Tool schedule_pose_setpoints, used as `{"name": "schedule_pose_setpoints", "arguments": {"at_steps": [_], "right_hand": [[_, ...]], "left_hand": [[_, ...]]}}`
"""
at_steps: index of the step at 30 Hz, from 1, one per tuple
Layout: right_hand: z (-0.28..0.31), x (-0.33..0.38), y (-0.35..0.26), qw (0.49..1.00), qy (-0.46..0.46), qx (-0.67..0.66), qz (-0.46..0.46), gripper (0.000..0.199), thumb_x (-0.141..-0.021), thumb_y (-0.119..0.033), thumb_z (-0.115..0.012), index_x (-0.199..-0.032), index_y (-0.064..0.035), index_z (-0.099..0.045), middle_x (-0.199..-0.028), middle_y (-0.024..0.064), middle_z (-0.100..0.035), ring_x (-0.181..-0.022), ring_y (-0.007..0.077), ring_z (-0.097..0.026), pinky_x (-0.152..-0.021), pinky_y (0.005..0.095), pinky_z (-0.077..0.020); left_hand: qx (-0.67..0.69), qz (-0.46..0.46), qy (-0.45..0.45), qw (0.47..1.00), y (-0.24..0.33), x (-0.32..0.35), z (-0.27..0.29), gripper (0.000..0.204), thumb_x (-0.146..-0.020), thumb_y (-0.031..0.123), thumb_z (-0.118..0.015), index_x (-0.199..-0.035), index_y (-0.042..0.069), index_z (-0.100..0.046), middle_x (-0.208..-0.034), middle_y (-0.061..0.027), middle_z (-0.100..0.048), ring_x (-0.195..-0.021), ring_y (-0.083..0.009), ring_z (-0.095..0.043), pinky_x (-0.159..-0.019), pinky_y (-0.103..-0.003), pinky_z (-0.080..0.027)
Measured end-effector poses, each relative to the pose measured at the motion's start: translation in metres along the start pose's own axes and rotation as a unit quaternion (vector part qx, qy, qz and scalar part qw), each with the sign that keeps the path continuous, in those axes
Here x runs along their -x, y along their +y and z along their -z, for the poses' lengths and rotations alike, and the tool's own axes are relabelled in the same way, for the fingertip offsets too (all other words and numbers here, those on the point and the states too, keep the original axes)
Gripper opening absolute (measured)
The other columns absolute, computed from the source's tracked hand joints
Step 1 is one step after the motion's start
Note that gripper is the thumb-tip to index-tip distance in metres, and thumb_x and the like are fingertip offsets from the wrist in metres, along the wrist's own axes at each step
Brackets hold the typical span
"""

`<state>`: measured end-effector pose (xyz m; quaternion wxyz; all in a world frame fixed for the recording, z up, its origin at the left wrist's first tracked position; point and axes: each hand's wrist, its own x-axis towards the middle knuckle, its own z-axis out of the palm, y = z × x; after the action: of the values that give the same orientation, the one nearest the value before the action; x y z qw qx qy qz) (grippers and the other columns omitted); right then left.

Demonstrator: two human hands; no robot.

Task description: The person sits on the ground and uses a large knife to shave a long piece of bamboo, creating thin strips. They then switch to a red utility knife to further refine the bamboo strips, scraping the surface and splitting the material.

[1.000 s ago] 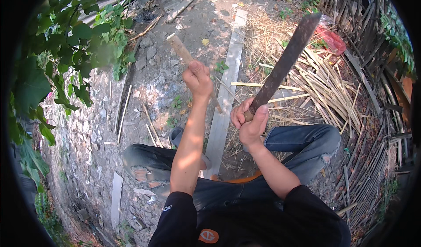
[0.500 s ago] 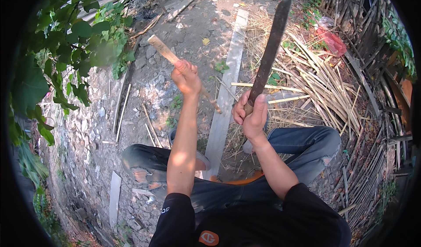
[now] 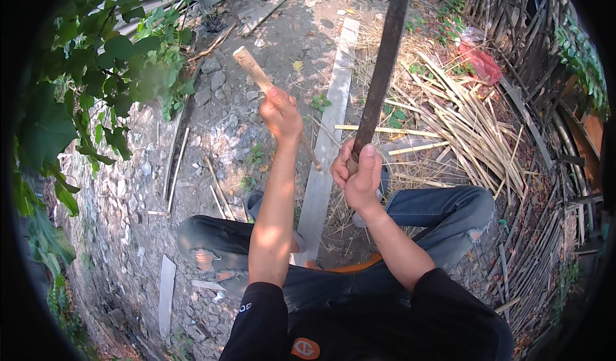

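My left hand (image 3: 282, 114) is closed round a pale wooden stick (image 3: 254, 70). The stick's thick end juts up and to the left, while its thin lower end passes over the long plank. In my right hand (image 3: 359, 176) is the handle of a machete (image 3: 383, 72), its long dark blade pointing up and away from me. Blade and stick are apart. Below both hands a narrow grey plank (image 3: 330, 136) lies on the ground, running away from me between my legs.
Right of the plank lies a heap of split pale sticks (image 3: 471, 117) and straw, with a red plastic bag (image 3: 480, 63) behind it. A fence of dry branches (image 3: 513, 8) bounds the right side. Leafy branches (image 3: 96, 72) hang at the left, above stony ground (image 3: 122, 207).
My left hand has moved a little right and down with the stick, which now stands steeper. The machete and right hand have shifted slightly left.
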<state>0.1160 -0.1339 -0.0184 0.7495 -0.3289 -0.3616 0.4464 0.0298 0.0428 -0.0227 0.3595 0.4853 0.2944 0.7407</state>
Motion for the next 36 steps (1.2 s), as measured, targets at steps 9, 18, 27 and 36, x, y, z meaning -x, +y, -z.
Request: {"name": "schedule_pose_setpoints", "arguments": {"at_steps": [9,18,27,36], "right_hand": [[0.105,0.041,0.112,0.777,0.094,-0.063,-0.62,0.052,-0.107,-0.057,-0.037,-0.084,-0.0112,-0.048,-0.055,-0.0066,-0.036,-0.039,0.0071,-0.031,-0.043,0.0272,-0.0314],[-0.008,-0.005,-0.018,0.999,-0.008,0.036,-0.032,0.054,-0.107,-0.06,-0.036,-0.09,-0.0089,-0.047,-0.057,0.0,-0.039,-0.044,0.0094,-0.036,-0.043,0.0281,-0.0326],[0.135,0.078,0.162,0.788,0.064,0.201,-0.579,0.056,-0.105,-0.059,-0.041,-0.084,-0.0088,-0.05,-0.059,0.0035,-0.045,-0.042,0.0161,-0.039,-0.043,0.0353,-0.0385],[0.01,0.022,0.027,0.996,-0.039,0.061,-0.05,0.056,-0.105,-0.059,-0.043,-0.088,-0.0067,-0.049,-0.06,0.0006,-0.042,-0.046,0.0097,-0.036,-0.044,0.0275,-0.0336]], "left_hand": [[0.1,0.051,-0.087,0.99,0.004,-0.003,0.004,0.062,-0.106,0.058,-0.042,-0.067,0.01,-0.034,-0.058,0.0042,-0.031,-0.05,-0.007,-0.03,-0.046,-0.025,-0.025],[0.09,0.127,-0.142,0.977,0.026,-0.018,0.021,0.072,-0.099,0.076,-0.032,-0.066,0.012,-0.033,-0.055,0.005,-0.026,-0.046,-0.0072,-0.024,-0.043,-0.027,-0.017],[0.135,0.164,-0.193,0.958,0.015,-0.013,0.025,0.073,-0.094,0.081,-0.035,-0.066,0.014,-0.033,-0.055,0.005,-0.027,-0.047,-0.0071,-0.024,-0.044,-0.026,-0.017],[0.12,0.152,-0.122,0.973,0.016,-0.025,0.032,0.073,-0.094,0.082,-0.032,-0.065,0.014,-0.031,-0.054,0.0048,-0.026,-0.045,-0.0078,-0.022,-0.043,-0.027,-0.018]]}}
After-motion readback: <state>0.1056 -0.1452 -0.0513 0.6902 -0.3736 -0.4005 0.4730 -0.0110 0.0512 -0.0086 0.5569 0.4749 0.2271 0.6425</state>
